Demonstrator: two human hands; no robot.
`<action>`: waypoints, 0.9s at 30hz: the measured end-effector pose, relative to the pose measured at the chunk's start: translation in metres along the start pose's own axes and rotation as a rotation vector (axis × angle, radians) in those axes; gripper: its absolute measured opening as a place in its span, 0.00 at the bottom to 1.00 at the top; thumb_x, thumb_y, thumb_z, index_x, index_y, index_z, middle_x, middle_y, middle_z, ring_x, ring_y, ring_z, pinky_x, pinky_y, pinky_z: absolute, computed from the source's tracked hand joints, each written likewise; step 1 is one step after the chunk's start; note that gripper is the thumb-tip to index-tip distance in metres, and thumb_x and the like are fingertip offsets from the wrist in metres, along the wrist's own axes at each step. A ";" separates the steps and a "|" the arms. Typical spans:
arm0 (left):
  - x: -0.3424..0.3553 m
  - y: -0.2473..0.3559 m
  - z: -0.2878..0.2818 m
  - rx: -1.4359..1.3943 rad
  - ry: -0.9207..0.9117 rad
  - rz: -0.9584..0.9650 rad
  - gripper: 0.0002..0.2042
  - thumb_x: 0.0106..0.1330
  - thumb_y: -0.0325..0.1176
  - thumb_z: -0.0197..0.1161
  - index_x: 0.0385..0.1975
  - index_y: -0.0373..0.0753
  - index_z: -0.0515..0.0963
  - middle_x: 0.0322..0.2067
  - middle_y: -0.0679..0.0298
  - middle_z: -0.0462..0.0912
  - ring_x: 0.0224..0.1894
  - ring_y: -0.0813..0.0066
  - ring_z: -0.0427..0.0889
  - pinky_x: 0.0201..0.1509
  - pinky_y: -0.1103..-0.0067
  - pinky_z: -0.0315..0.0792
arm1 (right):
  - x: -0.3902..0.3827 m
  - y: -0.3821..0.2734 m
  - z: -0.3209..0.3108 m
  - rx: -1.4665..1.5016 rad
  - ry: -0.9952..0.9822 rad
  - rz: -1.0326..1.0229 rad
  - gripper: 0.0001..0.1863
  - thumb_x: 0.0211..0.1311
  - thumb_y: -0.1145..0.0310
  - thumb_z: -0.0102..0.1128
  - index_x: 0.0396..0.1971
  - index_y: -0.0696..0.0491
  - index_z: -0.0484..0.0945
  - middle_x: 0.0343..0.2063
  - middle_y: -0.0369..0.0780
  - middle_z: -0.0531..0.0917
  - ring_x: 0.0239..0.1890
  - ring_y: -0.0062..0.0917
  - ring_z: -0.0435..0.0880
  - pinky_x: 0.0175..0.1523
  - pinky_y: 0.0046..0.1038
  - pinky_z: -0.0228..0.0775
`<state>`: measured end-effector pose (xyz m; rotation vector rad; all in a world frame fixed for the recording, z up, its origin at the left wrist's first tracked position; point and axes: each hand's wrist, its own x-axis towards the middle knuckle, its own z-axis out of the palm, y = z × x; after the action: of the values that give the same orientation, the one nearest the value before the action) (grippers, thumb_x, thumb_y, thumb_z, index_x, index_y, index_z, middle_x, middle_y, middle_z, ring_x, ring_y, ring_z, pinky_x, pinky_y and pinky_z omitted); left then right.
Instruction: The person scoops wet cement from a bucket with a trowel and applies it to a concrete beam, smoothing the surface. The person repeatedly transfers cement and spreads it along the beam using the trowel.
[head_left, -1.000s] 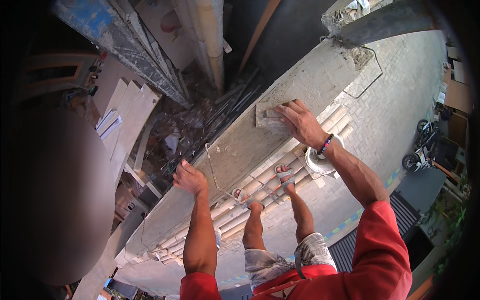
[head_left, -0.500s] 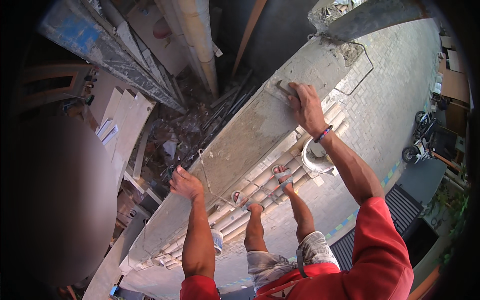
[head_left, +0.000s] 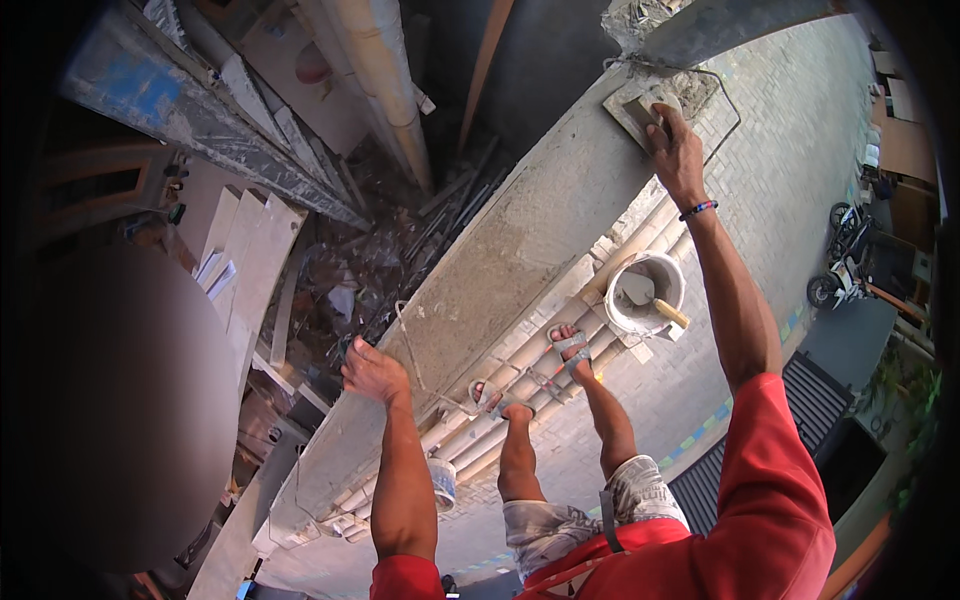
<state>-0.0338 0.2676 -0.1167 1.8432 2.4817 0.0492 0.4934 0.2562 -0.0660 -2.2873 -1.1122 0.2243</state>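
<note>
My right hand (head_left: pixel 680 155) is closed around the handle of a plastering float (head_left: pixel 627 112). The float lies flat on the top of a long concrete ledge (head_left: pixel 500 265), close to its far end. Wet-looking grey mortar coats much of that surface, smoother toward the far part and rougher in the middle. On the ledge's left edge, my left hand (head_left: pixel 376 372) grips with its fingers curled over; the fingertips are partly hidden. A bent wire (head_left: pixel 408 340) sticks up just right of it, and another wire loop (head_left: pixel 735 110) juts out by the far end.
My sandalled feet stand on bamboo poles (head_left: pixel 530 355) beside the ledge. A white bucket (head_left: pixel 612 300) holding a wooden-handled tool sits at right, and a smaller bucket (head_left: pixel 441 482) lower left. Debris (head_left: pixel 340 270) fills the left side. Bamboo posts (head_left: pixel 385 80) rise there. A motorcycle (head_left: pixel 835 265) stands far right.
My right hand has slid the float away along the ledge toward its far end. The bucket and its tool now show fully. My left hand has stayed on the edge.
</note>
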 end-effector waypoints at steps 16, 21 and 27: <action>0.000 0.000 -0.005 0.015 -0.013 -0.016 0.29 0.77 0.54 0.34 0.44 0.39 0.81 0.43 0.55 0.83 0.49 0.52 0.75 0.54 0.58 0.61 | -0.049 0.012 -0.023 0.119 0.053 0.090 0.16 0.63 0.71 0.59 0.50 0.58 0.76 0.40 0.52 0.83 0.42 0.46 0.84 0.48 0.39 0.74; 0.002 0.001 -0.004 0.022 -0.016 -0.015 0.28 0.77 0.53 0.34 0.44 0.40 0.81 0.44 0.56 0.83 0.49 0.53 0.75 0.54 0.59 0.61 | -0.070 -0.014 -0.005 0.052 -0.019 -0.066 0.16 0.62 0.73 0.58 0.50 0.58 0.75 0.36 0.50 0.82 0.41 0.45 0.79 0.47 0.40 0.70; 0.001 -0.002 -0.001 0.004 -0.015 0.001 0.27 0.77 0.53 0.34 0.45 0.42 0.81 0.44 0.58 0.83 0.49 0.52 0.75 0.55 0.59 0.61 | -0.182 -0.093 0.013 0.375 -0.600 -0.339 0.17 0.61 0.76 0.60 0.50 0.60 0.74 0.39 0.48 0.79 0.47 0.43 0.77 0.51 0.40 0.73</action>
<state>-0.0357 0.2679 -0.1161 1.8400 2.4729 0.0304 0.3099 0.1680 -0.0416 -1.7003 -1.5696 0.9393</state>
